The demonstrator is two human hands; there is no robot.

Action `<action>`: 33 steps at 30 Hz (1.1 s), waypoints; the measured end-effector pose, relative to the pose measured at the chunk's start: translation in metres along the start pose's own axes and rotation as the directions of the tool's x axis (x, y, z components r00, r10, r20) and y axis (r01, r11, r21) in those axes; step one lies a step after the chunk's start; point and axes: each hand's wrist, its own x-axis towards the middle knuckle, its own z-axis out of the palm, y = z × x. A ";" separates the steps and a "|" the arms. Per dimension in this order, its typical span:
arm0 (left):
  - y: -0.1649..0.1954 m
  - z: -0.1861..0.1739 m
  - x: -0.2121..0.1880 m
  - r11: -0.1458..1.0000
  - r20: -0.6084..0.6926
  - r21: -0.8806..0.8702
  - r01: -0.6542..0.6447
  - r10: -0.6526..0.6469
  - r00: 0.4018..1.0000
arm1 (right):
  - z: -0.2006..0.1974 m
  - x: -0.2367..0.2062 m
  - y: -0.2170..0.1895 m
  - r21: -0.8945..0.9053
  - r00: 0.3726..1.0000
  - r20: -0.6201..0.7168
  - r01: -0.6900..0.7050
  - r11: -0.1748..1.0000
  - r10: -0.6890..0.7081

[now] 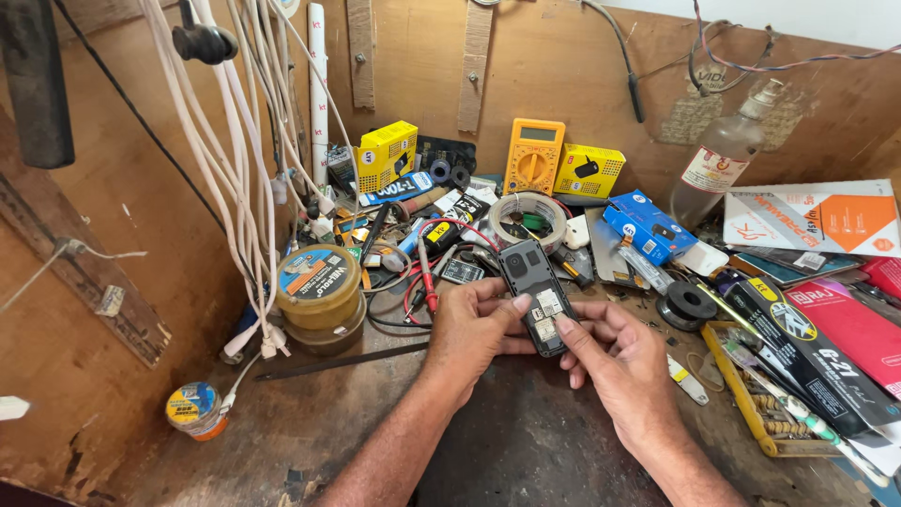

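Both forearms rise from six o'clock. Left hand (469, 330) thumb and right hand (615, 361) forefinger press on the open-backed phone (533, 293), fingers clamped around it at centre. Round tin (319, 286) sits at nine o'clock, multimeter (533, 155) at twelve, tape roll (527, 218) just beyond the phone.

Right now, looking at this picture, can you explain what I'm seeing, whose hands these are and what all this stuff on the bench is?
This is one picture from a camera worn on a person's head, looking down at their own bare hands over a cluttered wooden workbench. The left hand and right hand together hold a small dark phone with its back cover off, so the inside shows. Around them lie a yellow multimeter, a roll of clear tape, stacked round tins, a clear bottle, white cables hanging at the left, and small boxes.
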 end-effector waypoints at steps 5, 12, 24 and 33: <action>-0.002 -0.001 0.001 0.999 -0.007 0.036 0.003 -0.003 1.000 | -0.003 0.002 0.000 0.025 1.000 0.014 -0.014 1.000 0.014; -0.001 0.002 0.000 0.997 -0.020 0.073 -0.026 0.028 0.999 | -0.003 0.001 0.001 0.051 0.999 0.043 -0.013 0.999 0.011; 0.025 0.024 -0.022 0.802 -0.119 0.551 -0.233 0.352 0.928 | 0.001 -0.001 -0.002 0.041 0.998 -0.065 0.024 0.999 -0.022; 0.031 0.030 -0.031 0.687 -0.044 0.694 -0.216 0.340 0.940 | 0.005 -0.003 -0.002 -0.082 0.987 -0.103 0.112 0.990 -0.120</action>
